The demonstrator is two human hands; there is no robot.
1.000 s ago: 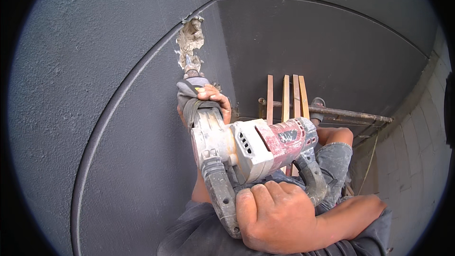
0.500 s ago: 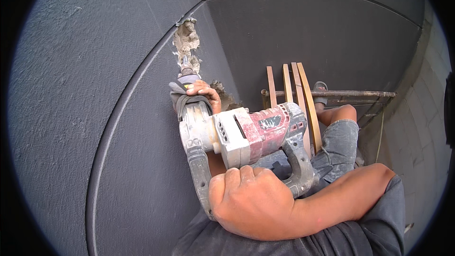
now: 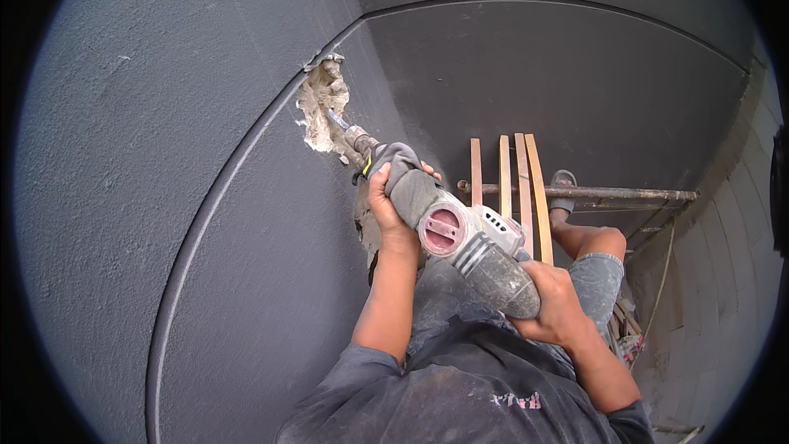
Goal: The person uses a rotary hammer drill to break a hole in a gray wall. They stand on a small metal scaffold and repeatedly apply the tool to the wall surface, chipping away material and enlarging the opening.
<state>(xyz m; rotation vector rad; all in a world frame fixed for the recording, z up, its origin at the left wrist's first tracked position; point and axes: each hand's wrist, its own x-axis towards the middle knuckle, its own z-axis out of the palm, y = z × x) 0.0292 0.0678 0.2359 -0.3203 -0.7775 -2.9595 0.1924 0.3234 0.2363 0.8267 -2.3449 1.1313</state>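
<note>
A dusty demolition hammer [image 3: 497, 279] with a grey and red body slants up and left across my lap. My left hand [image 3: 393, 205] is wrapped round its front end, over a dark grey cloth [image 3: 415, 189] bound there. At the rear, my right hand [image 3: 559, 300] grips the handle, which is mostly hidden by the fingers and the body. The chisel bit [image 3: 337, 120] points into a rough, broken-out patch [image 3: 326, 94] of pale masonry in the dark grey wall [image 3: 246, 304]. More broken masonry [image 3: 366, 226] shows lower down, beside my left wrist.
Several wooden strips [image 3: 523, 185] stand against a rusty metal pipe rail [image 3: 625, 193] on the right. My bare leg and sandalled foot [image 3: 563, 181] reach to that rail. A raised curved moulding [image 3: 193, 259] runs along the wall. Paler block paving or wall [image 3: 715, 279] lies far right.
The hammer has swung round and rolled over, its rear now lower right. My right hand has moved right with the handle, my left forearm has come into view, and the bit sits in the patch.
</note>
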